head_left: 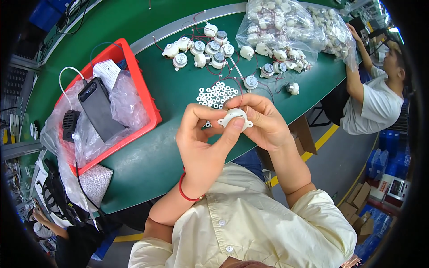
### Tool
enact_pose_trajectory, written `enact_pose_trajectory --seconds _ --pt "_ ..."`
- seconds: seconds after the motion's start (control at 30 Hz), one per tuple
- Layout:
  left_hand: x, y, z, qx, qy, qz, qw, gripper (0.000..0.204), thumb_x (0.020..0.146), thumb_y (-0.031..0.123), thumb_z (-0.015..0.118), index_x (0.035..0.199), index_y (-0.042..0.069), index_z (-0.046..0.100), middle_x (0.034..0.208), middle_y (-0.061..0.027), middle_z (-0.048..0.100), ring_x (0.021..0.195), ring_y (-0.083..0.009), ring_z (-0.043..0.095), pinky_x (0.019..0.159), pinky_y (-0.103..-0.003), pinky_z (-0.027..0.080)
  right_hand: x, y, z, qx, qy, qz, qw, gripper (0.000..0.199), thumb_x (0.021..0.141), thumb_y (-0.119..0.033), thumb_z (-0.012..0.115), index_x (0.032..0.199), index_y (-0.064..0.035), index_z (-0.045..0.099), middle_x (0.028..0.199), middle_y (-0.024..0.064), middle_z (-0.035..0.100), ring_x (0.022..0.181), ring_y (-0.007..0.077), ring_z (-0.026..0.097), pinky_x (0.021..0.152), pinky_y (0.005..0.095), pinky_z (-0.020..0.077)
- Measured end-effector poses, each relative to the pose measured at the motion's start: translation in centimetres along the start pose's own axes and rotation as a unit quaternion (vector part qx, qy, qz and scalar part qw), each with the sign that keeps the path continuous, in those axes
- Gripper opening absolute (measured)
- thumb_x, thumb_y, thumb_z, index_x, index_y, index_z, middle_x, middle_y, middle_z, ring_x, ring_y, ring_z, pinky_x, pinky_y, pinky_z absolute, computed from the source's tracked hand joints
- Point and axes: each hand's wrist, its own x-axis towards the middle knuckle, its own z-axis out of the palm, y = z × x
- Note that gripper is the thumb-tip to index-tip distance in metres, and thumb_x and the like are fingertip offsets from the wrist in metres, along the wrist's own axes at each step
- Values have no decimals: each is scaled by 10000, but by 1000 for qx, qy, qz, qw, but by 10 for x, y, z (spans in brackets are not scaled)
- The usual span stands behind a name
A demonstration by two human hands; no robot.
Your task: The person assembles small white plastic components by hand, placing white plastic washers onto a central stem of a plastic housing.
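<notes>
Between both hands, above the near part of the table, I hold a small white round plastic housing (233,115) with a tab on each side. My left hand (201,140) pinches it, its thumb lying across the front. My right hand (267,126) has its fingers closed on the right side, where a thin red wire rises. Fingers cover part of the housing. Just beyond the hands lies a heap of small white rings (216,94). Farther off are several small wired motors with white housings (199,48), some with metal faces up.
At the left a red bin (149,105) holds plastic wrap, a dark phone (99,107) and a black adapter (70,125). Clear bags of white parts (279,27) sit at the far right. A bag of rings (94,184) rests below the bin. A co-worker (373,96) is at the right.
</notes>
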Motion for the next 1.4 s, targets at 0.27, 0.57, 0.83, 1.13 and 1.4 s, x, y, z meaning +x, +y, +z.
enact_pose_trajectory --seconds 0.27,0.57,0.83,1.13,1.4 --pt "-3 1 0 -93 -14 -36 995 140 940 11 652 980 2 518 920 -49 589 866 -101 626 677 -240 586 -1 6 2 94 -4 54 994 340 1007 -211 584 1223 51 606 1054 111 664 893 170 653 708 299 553" --pt "-6 -1 0 -73 -7 -19 997 112 954 10 629 971 -1 518 938 -45 577 830 -72 600 635 -199 562 0 6 2 115 -22 61 991 358 1012 -223 576 1233 59 592 1065 116 658 905 175 654 718 304 554" --pt "-7 -2 0 -50 6 -23 998 114 948 -3 632 963 8 520 917 -31 566 830 -63 600 609 -187 536 -1 8 1 113 -15 68 991 365 1019 -219 563 1252 61 575 1071 117 650 904 174 647 729 307 545" --pt "-6 -3 -2 -37 0 -19 999 126 943 5 646 962 13 522 914 -21 564 811 -56 582 620 -185 518 0 10 -1 135 -14 80 988 361 1015 -208 567 1259 58 573 1074 117 648 915 173 641 736 312 535" --pt "-7 1 -9 -21 -3 -7 1000 113 935 -14 640 951 12 531 924 -36 566 828 -85 583 694 -232 547 -1 5 6 43 -2 69 997 324 990 -197 615 1215 36 613 1100 119 666 932 165 648 753 299 535"
